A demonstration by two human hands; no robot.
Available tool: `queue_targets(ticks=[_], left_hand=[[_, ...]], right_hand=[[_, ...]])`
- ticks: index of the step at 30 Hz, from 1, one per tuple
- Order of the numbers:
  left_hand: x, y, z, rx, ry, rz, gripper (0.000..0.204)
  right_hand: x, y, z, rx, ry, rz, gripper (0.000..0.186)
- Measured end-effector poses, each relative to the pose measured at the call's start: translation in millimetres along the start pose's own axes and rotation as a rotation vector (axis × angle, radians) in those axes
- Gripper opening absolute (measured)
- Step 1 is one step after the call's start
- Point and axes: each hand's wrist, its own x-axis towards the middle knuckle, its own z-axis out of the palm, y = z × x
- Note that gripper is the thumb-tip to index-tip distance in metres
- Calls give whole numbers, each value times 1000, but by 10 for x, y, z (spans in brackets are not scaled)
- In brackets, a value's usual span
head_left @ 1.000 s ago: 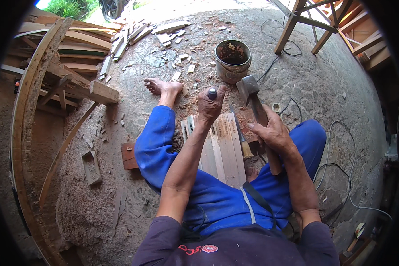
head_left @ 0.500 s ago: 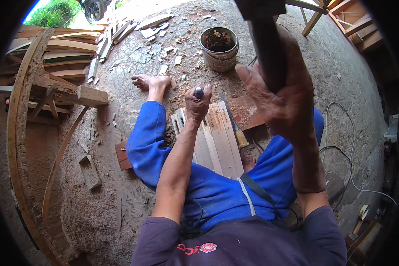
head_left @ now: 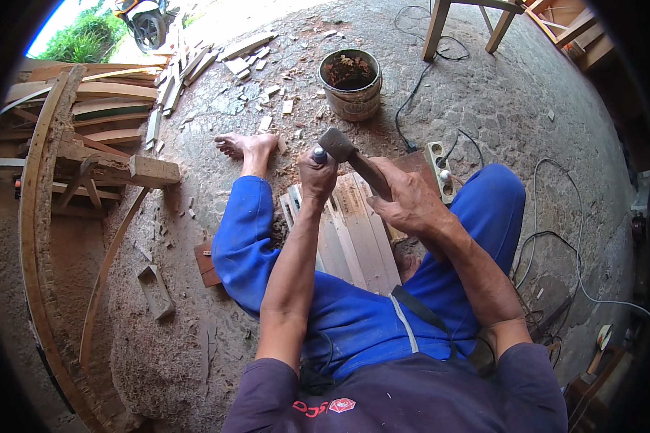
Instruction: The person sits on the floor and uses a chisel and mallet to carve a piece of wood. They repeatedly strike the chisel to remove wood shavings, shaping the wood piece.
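Observation:
My left hand (head_left: 316, 180) is closed around an upright tool handle (head_left: 318, 154) with a metal-capped top, probably a chisel; its blade is hidden. My right hand (head_left: 404, 198) grips the wooden shaft of a hammer, whose steel head (head_left: 336, 144) is at the top of that handle, just to its right. Several pale planks (head_left: 347, 245) lie side by side between my legs, with dark slots near their left edge. A reddish board (head_left: 416, 166) lies behind my right hand, beside a power strip (head_left: 437, 155). My bare left foot (head_left: 249, 148) rests on the floor among shavings.
A rusty bucket (head_left: 350, 97) stands ahead. Curved timbers (head_left: 47, 180) stack at left, with offcuts (head_left: 195, 65) beyond and a small trough (head_left: 155, 292) on the floor. A wooden trestle (head_left: 440, 25) stands back right. Cables (head_left: 578, 260) run along the right. A wheeled vehicle (head_left: 148, 25) is outside.
The hammer in my right hand went up high toward the camera and has come down to the top of the handle in my left hand, which has stayed low over the planks.

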Motion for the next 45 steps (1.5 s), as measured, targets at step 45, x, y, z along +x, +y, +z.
queue_targets(ticks=[45], left_hand=[[-419, -82, 29, 271, -37, 172, 19]], right_hand=[[-97, 57, 122, -710, -168, -138, 48]])
